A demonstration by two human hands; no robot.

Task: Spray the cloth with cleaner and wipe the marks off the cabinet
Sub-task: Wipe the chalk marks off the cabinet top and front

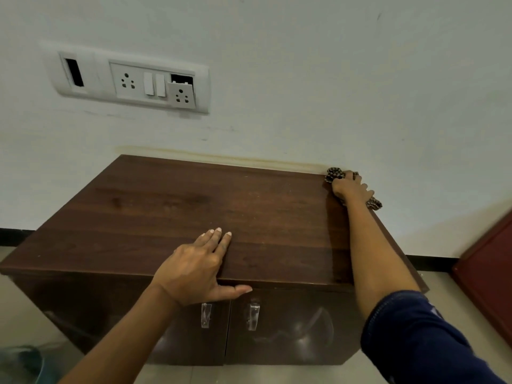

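A low dark brown wooden cabinet (166, 206) with two doors stands against a white wall. My right hand (350, 187) grips a bunched brown patterned cloth (333, 173) at the top's far right corner, next to the wall. Part of the cloth sticks out behind the hand over the right edge. My left hand (198, 267) rests flat on the front edge of the top, fingers straight, thumb hanging over the doors. No spray bottle is in view.
Two clear door handles (253, 317) sit at the middle of the cabinet front. A white socket and switch panel (130, 80) is on the wall above left. A red-brown panel (487, 273) leans at the right. A green object lies at the bottom left on the floor.
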